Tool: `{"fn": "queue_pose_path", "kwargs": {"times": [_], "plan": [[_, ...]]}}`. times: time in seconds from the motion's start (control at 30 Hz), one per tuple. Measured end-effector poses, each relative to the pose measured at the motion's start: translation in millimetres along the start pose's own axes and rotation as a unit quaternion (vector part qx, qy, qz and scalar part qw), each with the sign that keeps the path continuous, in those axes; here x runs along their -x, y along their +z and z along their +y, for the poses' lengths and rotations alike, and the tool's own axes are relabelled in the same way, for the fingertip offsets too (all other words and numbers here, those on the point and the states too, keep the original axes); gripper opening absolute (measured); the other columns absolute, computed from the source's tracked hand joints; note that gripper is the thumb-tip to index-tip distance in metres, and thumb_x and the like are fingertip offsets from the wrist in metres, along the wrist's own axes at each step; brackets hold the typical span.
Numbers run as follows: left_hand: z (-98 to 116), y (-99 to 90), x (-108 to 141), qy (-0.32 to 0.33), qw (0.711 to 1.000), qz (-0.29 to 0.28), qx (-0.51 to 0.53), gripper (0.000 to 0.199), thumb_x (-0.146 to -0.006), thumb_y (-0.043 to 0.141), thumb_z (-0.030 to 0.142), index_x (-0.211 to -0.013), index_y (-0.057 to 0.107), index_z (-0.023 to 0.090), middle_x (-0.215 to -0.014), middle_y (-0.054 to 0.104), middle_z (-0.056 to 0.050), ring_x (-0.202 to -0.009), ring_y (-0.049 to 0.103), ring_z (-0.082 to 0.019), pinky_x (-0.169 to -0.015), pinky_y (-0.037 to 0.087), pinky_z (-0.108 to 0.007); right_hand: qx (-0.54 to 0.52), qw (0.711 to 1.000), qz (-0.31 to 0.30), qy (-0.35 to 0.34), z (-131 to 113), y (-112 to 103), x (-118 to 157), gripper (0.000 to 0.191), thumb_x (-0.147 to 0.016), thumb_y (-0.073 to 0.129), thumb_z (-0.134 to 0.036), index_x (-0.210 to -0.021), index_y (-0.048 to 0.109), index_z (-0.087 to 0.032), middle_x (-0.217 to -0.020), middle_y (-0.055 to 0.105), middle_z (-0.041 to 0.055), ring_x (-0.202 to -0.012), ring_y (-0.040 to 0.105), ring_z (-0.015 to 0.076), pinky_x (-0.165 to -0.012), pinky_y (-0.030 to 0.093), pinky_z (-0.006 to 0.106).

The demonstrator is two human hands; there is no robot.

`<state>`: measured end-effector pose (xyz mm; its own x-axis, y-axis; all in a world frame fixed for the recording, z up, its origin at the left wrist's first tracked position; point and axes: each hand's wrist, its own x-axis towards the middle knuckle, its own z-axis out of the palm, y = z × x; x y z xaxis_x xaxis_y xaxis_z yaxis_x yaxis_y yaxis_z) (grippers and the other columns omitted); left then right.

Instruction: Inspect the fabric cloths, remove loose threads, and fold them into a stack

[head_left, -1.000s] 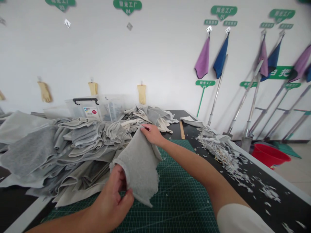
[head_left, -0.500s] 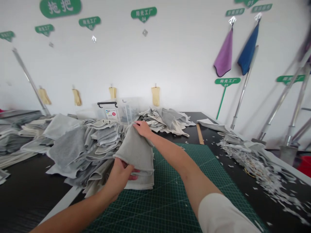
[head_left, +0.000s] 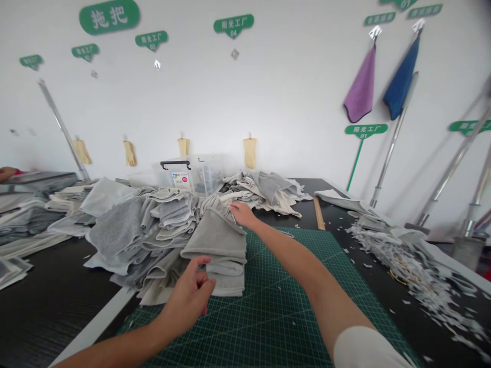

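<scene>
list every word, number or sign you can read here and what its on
"拖把": large green sign, upper left
"阳光工厂 04": green sign, top centre
"阳光工厂 01": green sign under the hanging cloths
"阳光工厂", number too blurred: green sign left of centre
"01", rest cut off: top-edge sign
Too small or blurred: box label, two far-left signs, paired small signs, right-edge sign

Head cam, looks fwd/down over table toward wall.
</scene>
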<state>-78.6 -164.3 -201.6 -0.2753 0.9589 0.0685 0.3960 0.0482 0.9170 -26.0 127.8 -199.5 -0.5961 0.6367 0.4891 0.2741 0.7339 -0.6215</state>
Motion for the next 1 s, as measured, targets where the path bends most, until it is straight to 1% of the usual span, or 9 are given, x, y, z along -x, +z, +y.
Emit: {"fn": "queue_pose_path", "kwargs": {"times": [0.1,0.23,0.37,0.5,0.63,0.73,0.87,0.93,1.0], "plan": [[8,10.2,5,0.108,0.985,-0.101,-0.092,0.026,-0.086,0.043,0.029,-0.109,0.045,0.017,-0.056,0.047,0.006,-0.048,0.048,-0.01,-0.051,0.039,-0.021,0.044,0.999,0.001,-0.003,9,-29,20,0.031,-0.088,0.041,-0.028,-0.102,0.066,-0.016,-0.104,0.067,0.0072,-0.1,0.058,0.0184,-0.089,0.039,0.029],[19,29.5,3,0.279,0.904,-0.224,-0.235,0.027,-0.083,0.045,0.023,-0.11,0.051,0.021,-0.067,0.059,0.002,-0.056,0.052,-0.011,-0.058,0.038,-0.023,0.101,0.995,-0.015,0.01,28,-72,61,0.033,-0.088,0.041,-0.03,-0.106,0.066,-0.016,-0.108,0.066,0.0081,-0.102,0.058,0.0204,-0.091,0.039,0.031],[23,57.6,-13,0.354,0.839,-0.249,-0.33,0.033,-0.079,0.048,0.023,-0.113,0.05,0.023,-0.092,0.063,-0.003,-0.078,0.059,-0.017,-0.069,0.043,-0.027,0.156,0.986,-0.022,0.047,55,-113,111,0.038,-0.088,0.04,-0.034,-0.113,0.063,-0.017,-0.115,0.063,0.0085,-0.108,0.056,0.0215,-0.096,0.037,0.032],[25,89.7,-39,0.384,0.797,-0.252,-0.392,0.032,-0.08,0.047,0.026,-0.112,0.051,0.021,-0.102,0.06,-0.006,-0.093,0.056,-0.021,-0.075,0.045,-0.03,0.205,0.973,-0.027,0.102,85,-138,148,0.038,-0.087,0.042,-0.034,-0.112,0.063,-0.014,-0.119,0.06,0.0121,-0.118,0.049,0.0235,-0.102,0.032,0.033],[24,118.4,-65,0.407,0.789,-0.245,-0.39,0.03,-0.082,0.047,0.029,-0.11,0.052,0.02,-0.111,0.057,-0.007,-0.105,0.051,-0.022,-0.086,0.044,-0.035,0.239,0.959,-0.037,0.15,107,-143,165,0.037,-0.087,0.043,-0.033,-0.11,0.064,-0.013,-0.117,0.061,0.0129,-0.123,0.045,0.0239,-0.103,0.03,0.033],[16,134.2,-79,0.393,0.811,-0.231,-0.367,0.032,-0.083,0.048,0.033,-0.112,0.051,0.02,-0.116,0.055,-0.007,-0.108,0.05,-0.022,-0.092,0.042,-0.036,0.257,0.949,-0.049,0.174,112,-139,171,0.035,-0.085,0.048,-0.037,-0.106,0.065,-0.015,-0.113,0.063,0.0125,-0.126,0.041,0.0262,-0.101,0.031,0.035],[-1,144.3,-89,0.369,0.837,-0.225,-0.334,0.038,-0.083,0.05,0.038,-0.116,0.051,0.019,-0.121,0.053,-0.008,-0.111,0.049,-0.022,-0.096,0.04,-0.038,0.274,0.943,-0.048,0.182,112,-129,172,0.032,-0.084,0.049,-0.04,-0.101,0.066,-0.019,-0.114,0.063,0.0089,-0.128,0.037,0.0264,-0.104,0.024,0.04],[-6,145.6,-91,0.371,0.84,-0.229,-0.323,0.039,-0.083,0.05,0.039,-0.116,0.051,0.019,-0.122,0.053,-0.009,-0.111,0.049,-0.022,-0.097,0.039,-0.038,0.278,0.942,-0.038,0.185,114,-125,169,0.033,-0.088,0.042,-0.039,-0.102,0.065,-0.019,-0.115,0.062,0.0086,-0.128,0.037,0.025,-0.106,0.021,0.041],[-8,145.6,-92,0.376,0.838,-0.231,-0.321,0.04,-0.083,0.05,0.04,-0.116,0.051,0.019,-0.122,0.053,-0.009,-0.111,0.049,-0.023,-0.097,0.038,-0.039,0.277,0.942,-0.033,0.187,118,-123,162,0.035,-0.091,0.036,-0.035,-0.101,0.065,-0.018,-0.114,0.062,0.0096,-0.126,0.04,0.0225,-0.105,0.023,0.038]]}}
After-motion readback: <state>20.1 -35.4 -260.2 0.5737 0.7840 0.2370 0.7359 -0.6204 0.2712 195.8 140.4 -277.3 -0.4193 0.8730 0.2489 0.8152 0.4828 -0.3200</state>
